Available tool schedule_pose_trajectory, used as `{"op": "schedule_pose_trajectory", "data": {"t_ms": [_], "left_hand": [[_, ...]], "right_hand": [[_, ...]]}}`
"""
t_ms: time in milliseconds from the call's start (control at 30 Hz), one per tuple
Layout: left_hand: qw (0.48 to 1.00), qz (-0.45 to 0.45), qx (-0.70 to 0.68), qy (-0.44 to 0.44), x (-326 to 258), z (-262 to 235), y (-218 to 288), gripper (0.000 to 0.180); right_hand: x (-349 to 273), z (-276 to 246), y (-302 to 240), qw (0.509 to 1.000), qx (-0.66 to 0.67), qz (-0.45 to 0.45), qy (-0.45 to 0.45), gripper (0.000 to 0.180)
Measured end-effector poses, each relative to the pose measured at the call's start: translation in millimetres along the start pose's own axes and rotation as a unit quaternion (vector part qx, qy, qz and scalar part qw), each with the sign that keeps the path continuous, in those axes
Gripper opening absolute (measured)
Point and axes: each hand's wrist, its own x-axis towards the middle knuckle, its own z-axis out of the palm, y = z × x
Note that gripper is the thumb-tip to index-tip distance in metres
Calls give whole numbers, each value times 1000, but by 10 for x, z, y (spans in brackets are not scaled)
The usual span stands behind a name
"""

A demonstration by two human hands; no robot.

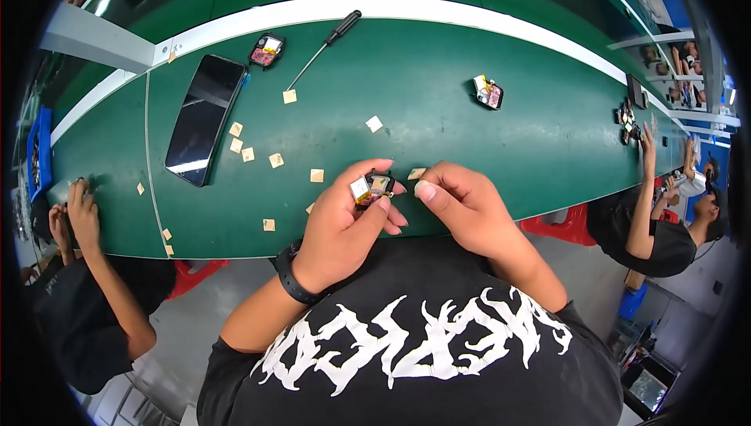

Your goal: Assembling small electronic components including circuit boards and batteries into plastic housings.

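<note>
My left hand (350, 211) is closed around a small black device housing (381, 185) with its inside exposed. A silver battery (361, 190) sticks out at the housing's left side, and a tan patch lies inside it. Close by on the right, my right hand (463, 205) pinches a small tan square pad (418, 173) between thumb and forefinger. The pad is apart from the housing. Both hands are over the near edge of the green table (438, 144). Part of the housing is hidden by my left fingers.
Several loose pads (317, 176) lie left of my hands. A black smartphone (205, 119), a screwdriver (325, 49) and an open housing (267, 50) are farther back. Another housing (488, 93) lies right of centre. Co-workers' arms reach in at left (102, 262) and right (643, 207).
</note>
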Motion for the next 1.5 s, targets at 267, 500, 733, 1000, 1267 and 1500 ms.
{"op": "schedule_pose_trajectory", "data": {"t_ms": [267, 500, 733, 1000, 1267, 1500], "left_hand": [[1000, -7, 6, -7, 6, -14, 11, 45], [1000, 1, 3, -9, 15, -20, -10, 44], [1000, 18, 21, 11, 28, 11, -16, 38], [997, 11, 78, 11, 46, -5, -39, 30], [991, 64, 120, 9, 51, 25, -17, 27], [991, 48, 125, -2, 32, 9, -39, 27]], "right_hand": [[-35, -118, 9, 999, -20, 34, -14, 48], [-93, -78, -62, 998, -13, -8, -66, 16], [-50, -78, -272, 985, 1, 110, -134, 14], [42, -11, -286, 964, 83, 229, -104, 16], [53, -6, -197, 943, 185, 258, -99, 14], [19, 81, -179, 949, 211, 226, -63, 14]]}}
